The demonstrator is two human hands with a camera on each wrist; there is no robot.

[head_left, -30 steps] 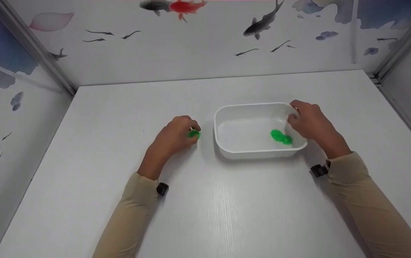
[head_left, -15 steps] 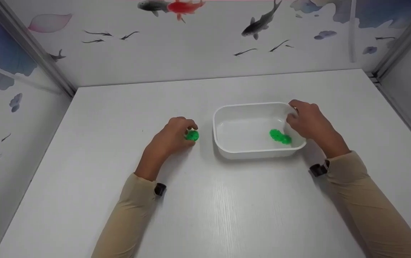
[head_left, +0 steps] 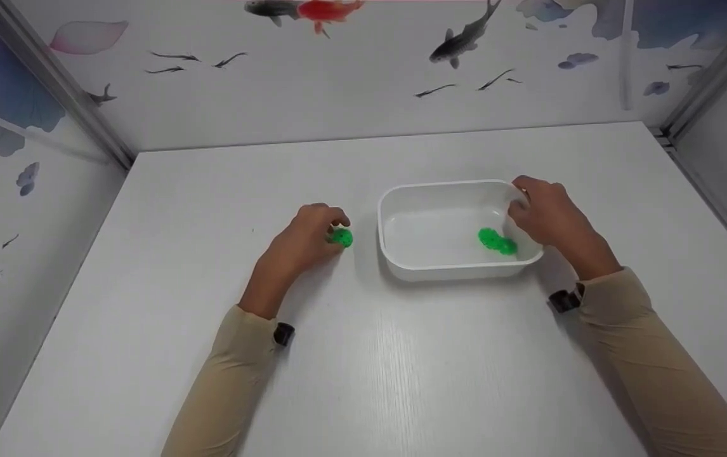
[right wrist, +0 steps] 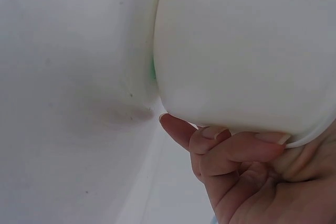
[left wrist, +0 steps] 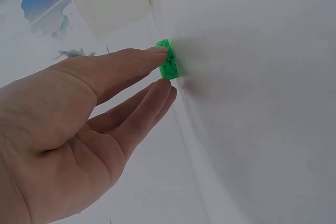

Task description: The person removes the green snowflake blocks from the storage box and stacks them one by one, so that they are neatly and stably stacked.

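Note:
A small round bright-green plastic piece [head_left: 341, 238] with a bumpy edge is at the table surface, left of a white rectangular tub [head_left: 443, 271]. My left hand [head_left: 303, 242] pinches this piece; the left wrist view shows the green piece [left wrist: 168, 60] edge-on, between thumb and fingertips. At the tub's right end, my right hand [head_left: 547, 212] grips the wall near the far corner. From the right wrist view, curled fingers of the right hand [right wrist: 247, 161] lie against the outside of the tub [right wrist: 236, 51]. More green pieces [head_left: 497, 241] lie together inside the tub, towards its right end.
A white table [head_left: 363, 355] carries everything. Behind it stands a panel [head_left: 338, 95] printed with fish, with another printed panel [head_left: 14, 254] on the left and a plain one [head_left: 725, 127] on the right.
My left hand has shifted slightly left with the green piece, whose round face shows more now. The right hand and the tub have stayed in place.

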